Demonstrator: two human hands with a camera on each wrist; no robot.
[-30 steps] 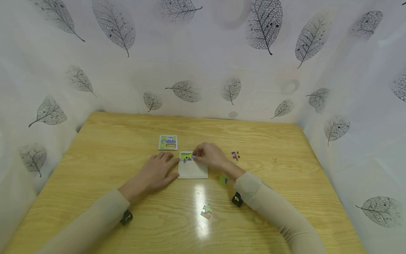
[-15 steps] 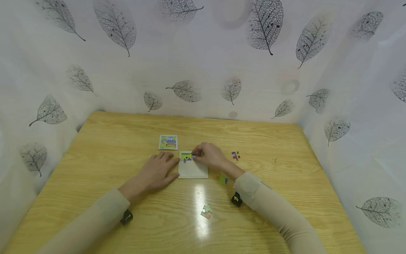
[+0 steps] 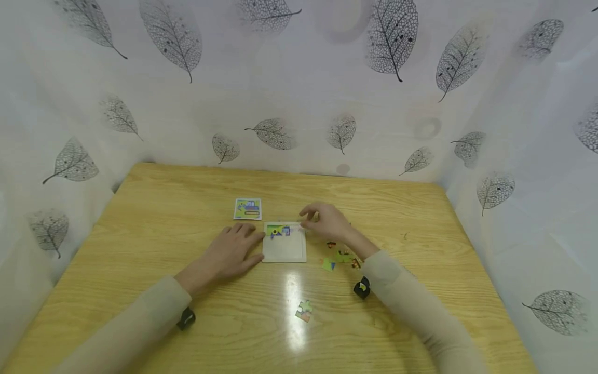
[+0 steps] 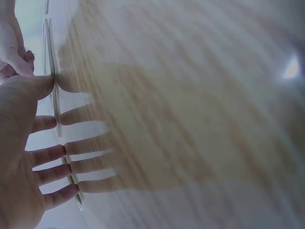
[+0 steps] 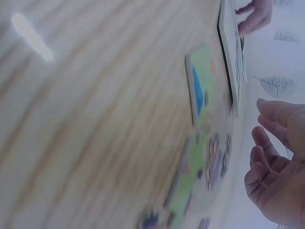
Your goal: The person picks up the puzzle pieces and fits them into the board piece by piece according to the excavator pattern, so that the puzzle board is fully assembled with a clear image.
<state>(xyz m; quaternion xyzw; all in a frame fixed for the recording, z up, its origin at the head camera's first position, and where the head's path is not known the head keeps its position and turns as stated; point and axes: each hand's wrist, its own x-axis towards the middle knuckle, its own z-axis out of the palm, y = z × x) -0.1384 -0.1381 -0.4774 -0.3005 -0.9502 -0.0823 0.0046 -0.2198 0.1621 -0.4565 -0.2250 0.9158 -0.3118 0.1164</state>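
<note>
A white puzzle tray (image 3: pixel 284 253) lies mid-table, with a short row of joined jigsaw pieces (image 3: pixel 275 231) in its upper left corner, coloured green, yellow and blue-purple. My left hand (image 3: pixel 232 253) rests on the table, its extended fingertips and thumb touching the tray's left edge. Just beyond the tray's upper right corner hovers my right hand (image 3: pixel 325 223); its fingers are loosely bent, with nothing between them in the right wrist view. Loose jigsaw pieces lie below that hand, among them a green-and-blue piece (image 5: pixel 204 81) and a green piece (image 3: pixel 344 256).
A picture card (image 3: pixel 247 209) of a blue vehicle on green lies behind the tray to the left. Nearer me is another loose green-and-orange piece (image 3: pixel 304 311). A leaf-print curtain (image 3: pixel 299 93) encloses the wooden table (image 3: pixel 187 192) at the back and sides.
My right hand has left the row of pieces and moved right and slightly back, off the tray. A blue-purple piece now shows in the row. My left hand has stayed put.
</note>
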